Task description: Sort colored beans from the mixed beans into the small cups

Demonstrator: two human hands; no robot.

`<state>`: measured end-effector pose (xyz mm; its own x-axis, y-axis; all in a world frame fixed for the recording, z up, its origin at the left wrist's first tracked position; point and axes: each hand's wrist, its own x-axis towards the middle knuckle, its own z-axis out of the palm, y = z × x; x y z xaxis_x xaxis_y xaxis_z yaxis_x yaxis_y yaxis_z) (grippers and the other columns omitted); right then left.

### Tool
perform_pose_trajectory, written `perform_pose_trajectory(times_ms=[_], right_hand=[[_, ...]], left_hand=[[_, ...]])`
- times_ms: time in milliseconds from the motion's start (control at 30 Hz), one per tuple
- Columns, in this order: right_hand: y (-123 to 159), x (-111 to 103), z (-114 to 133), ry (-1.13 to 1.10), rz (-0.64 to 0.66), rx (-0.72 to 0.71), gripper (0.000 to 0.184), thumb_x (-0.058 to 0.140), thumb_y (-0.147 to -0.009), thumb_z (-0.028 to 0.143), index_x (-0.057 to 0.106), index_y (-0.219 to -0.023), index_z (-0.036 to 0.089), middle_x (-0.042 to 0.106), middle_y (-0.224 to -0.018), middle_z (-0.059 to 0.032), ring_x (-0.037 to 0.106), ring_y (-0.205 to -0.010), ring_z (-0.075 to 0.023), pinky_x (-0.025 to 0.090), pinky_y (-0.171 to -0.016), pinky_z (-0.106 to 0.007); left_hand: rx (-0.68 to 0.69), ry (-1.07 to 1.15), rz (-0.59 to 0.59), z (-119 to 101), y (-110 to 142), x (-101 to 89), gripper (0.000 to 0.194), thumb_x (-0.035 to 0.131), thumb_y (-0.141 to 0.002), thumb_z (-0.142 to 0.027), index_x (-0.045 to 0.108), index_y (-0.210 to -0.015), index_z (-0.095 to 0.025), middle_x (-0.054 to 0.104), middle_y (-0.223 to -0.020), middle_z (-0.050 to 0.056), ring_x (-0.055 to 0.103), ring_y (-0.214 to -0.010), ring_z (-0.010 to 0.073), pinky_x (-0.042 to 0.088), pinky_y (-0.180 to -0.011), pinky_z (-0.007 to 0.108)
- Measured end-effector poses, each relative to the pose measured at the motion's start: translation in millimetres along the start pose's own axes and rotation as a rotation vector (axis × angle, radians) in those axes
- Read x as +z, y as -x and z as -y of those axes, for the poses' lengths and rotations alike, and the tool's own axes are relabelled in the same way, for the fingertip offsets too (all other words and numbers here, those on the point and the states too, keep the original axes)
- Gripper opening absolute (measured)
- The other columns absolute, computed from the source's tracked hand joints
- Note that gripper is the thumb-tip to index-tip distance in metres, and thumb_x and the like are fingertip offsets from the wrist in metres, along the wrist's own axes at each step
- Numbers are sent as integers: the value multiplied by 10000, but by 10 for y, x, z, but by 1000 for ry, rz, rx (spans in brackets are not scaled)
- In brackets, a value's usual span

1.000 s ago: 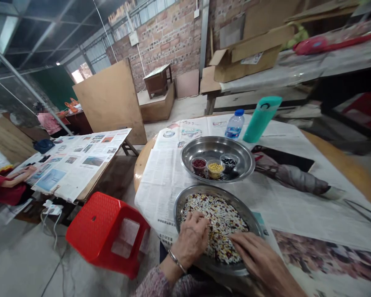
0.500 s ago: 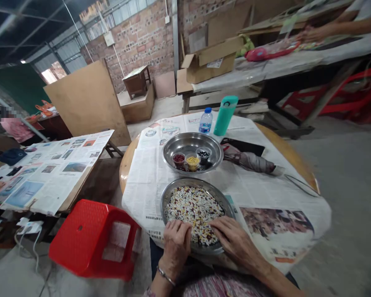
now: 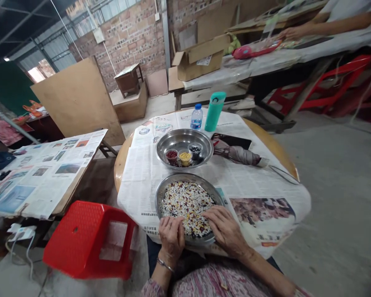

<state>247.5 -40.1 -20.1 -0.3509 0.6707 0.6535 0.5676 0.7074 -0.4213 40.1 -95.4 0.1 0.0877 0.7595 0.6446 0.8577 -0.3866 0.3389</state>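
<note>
A steel basin [image 3: 159,194] in front of me holds mixed beans and white grains [image 3: 185,200] in red, yellow, black and white. Over its near left rim, my left hand [image 3: 171,236] is closed with its fingers curled together; whatever they pinch is too small to make out. My right hand [image 3: 225,227] reaches over the near right rim, fingers bent together at the mix, and its fingertips hide what they hold. Behind stands a second steel basin [image 3: 173,138] with small clear cups of red beans [image 3: 172,155], yellow beans [image 3: 184,156] and black beans [image 3: 195,151].
Newspaper covers the round table [image 3: 136,173]. A water bottle [image 3: 197,117], a teal flask [image 3: 215,111], a folded umbrella [image 3: 239,154] and a dark flat object [image 3: 235,141] lie beyond. A red stool [image 3: 77,235] stands left. A person's hands [image 3: 293,32] are at the far right table.
The view has shifted slightly, so everything sits further left in the picture. Both hands stay at the near basin, with only small finger movements.
</note>
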Motion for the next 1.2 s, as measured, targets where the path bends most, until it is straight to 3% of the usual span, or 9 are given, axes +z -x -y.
perform_pose_trajectory(times_ms=[133, 533, 733, 1033, 1133, 1200], right_hand=[[-21, -9, 1, -5, -10, -11, 241, 465, -913, 126, 637, -1040, 236, 706, -942, -24, 624, -947, -204, 451, -1000, -462], [-87, -36, 43, -23, -17, 17, 327, 445, -894, 92, 638, -1079, 281, 694, -854, -10, 629, -866, -205, 490, -935, -445], [-78, 10, 5, -2, -95, -43, 249, 443, -892, 80, 612, -996, 230, 684, -895, -18, 607, -901, -200, 472, -918, -423], [-38, 43, -17, 9, -95, -9, 219, 461, -897, 88, 619, -971, 221, 638, -832, -17, 578, -848, -191, 467, -914, -414], [-25, 51, -24, 20, -74, -17, 217, 460, -897, 86, 617, -972, 216, 626, -802, -12, 571, -815, -188, 468, -914, -421], [-16, 50, -25, 17, -76, -17, 213, 462, -898, 85, 611, -978, 212, 626, -814, -17, 567, -829, -191, 471, -917, -426]], left_hand=[[-5, 15, -25, 9, 7, 16, 229, 419, -955, -105, 635, -979, -177, 685, -767, 45, 599, -694, 174, 420, -668, 322], [-16, 31, -43, 66, 54, 81, 244, 421, -954, -101, 626, -1019, -217, 707, -825, 46, 644, -724, 202, 476, -676, 351], [-12, -4, -50, 92, 78, 106, 241, 426, -961, -95, 628, -1022, -213, 715, -857, 26, 654, -769, 189, 479, -737, 342], [-8, 15, -39, 106, 83, 126, 246, 405, -975, -111, 628, -1028, -199, 715, -869, 38, 629, -776, 186, 452, -739, 335], [-40, -1, 69, 59, 16, 37, 232, 417, -975, -138, 634, -1008, -212, 701, -839, 31, 618, -773, 193, 448, -725, 340], [-61, 2, 249, 20, -74, -72, 175, 473, -971, -188, 644, -965, -228, 673, -792, 12, 606, -761, 189, 454, -720, 334]])
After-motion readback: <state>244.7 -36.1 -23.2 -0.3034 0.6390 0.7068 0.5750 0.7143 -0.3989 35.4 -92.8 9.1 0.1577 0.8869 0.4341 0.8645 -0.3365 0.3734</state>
